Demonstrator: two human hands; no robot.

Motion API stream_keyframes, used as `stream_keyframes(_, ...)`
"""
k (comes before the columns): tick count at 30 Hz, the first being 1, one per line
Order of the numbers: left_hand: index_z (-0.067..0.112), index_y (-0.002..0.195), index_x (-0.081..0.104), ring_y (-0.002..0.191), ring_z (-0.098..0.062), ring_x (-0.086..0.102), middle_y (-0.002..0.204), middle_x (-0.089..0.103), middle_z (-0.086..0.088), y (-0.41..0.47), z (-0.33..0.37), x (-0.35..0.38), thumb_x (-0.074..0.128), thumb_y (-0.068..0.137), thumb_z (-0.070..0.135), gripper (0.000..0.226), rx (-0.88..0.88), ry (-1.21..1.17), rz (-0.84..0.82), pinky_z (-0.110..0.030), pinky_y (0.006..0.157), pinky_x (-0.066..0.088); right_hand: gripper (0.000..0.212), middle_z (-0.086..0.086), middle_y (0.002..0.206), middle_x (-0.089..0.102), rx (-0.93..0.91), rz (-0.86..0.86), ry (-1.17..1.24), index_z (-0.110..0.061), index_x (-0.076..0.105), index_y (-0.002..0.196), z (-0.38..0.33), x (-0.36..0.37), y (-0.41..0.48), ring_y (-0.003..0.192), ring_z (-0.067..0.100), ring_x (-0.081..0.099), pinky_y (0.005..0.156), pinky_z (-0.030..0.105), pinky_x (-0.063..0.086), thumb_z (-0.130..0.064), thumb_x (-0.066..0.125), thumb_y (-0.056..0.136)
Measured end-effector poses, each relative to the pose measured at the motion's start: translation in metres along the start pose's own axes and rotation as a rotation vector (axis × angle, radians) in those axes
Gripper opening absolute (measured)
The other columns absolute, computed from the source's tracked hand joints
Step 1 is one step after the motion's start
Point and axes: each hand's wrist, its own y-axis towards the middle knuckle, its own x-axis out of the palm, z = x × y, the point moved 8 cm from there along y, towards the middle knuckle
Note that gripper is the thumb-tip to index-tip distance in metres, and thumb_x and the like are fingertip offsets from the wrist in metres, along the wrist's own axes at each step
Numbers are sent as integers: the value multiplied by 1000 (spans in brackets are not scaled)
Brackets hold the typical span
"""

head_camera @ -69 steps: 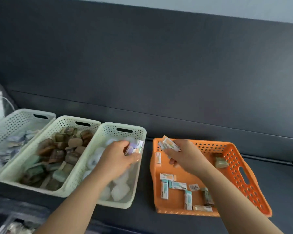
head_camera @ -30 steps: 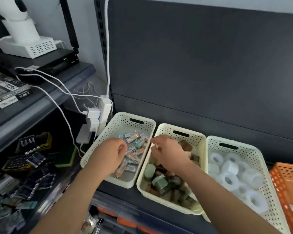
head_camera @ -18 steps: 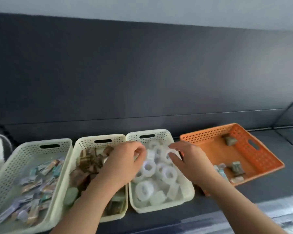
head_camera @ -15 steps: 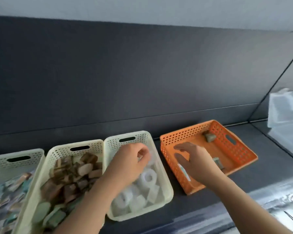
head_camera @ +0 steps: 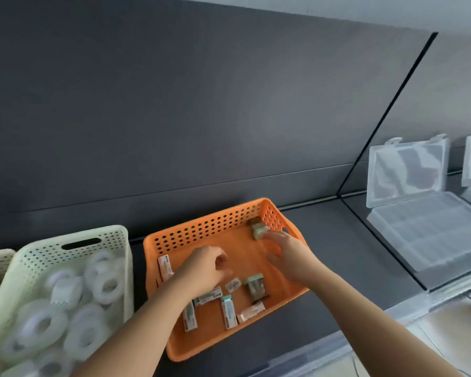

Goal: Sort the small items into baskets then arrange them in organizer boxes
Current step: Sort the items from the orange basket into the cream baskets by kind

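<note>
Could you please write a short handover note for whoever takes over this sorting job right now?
Left hand: fingers curled above the orange basket; whether it holds anything cannot be told.
Right hand: open, reaching to the pale green item in the basket's far corner.
Done: tape rolls lie in the cream basket.
Left: several small packets lie unsorted in the orange basket; the clear organizer box stands open, nothing visibly in it.

1 head camera looks down, close over the orange basket (head_camera: pixel 201 229).
</note>
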Motion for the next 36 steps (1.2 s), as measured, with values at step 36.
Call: stream_keyframes(36,31,123,61,108,-8,54,122,57,13,2,23,51,81,74,31,53,-92,-224,-241,-33,100,45,44,-3,105,55,-29,-237,-25,-21,40,118,13,22,22,90,14,55,68,23,43,-28,69,86)
